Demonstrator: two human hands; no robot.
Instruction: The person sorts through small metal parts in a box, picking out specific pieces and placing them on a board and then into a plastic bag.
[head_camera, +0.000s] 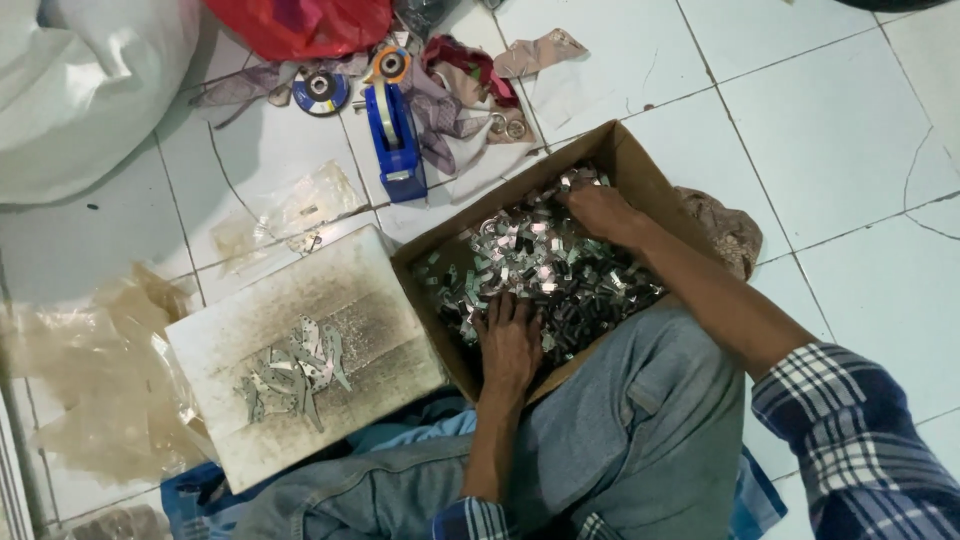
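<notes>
At far left, a white sack (70, 90) lies on the white tiled floor (850, 140), with crumpled clear plastic sheeting (90, 370) below it. A stained white square slab (300, 350) carries a small pile of flat grey metal strips (293, 368). Above it stand a blue tape dispenser (395, 135) and a round grinding disc (320, 90), beside a red plastic bag (300, 25).

An open brown cardboard box (630, 165), set against the seated person's jeans-clad knee, is filled with small shiny metal pieces (540, 265). The left hand (508, 340) rests palm down on the pieces at the box's near edge, fingers spread. The right hand (600, 212) is dug into the pieces near the far corner, fingers curled; what it grips cannot be told.
</notes>
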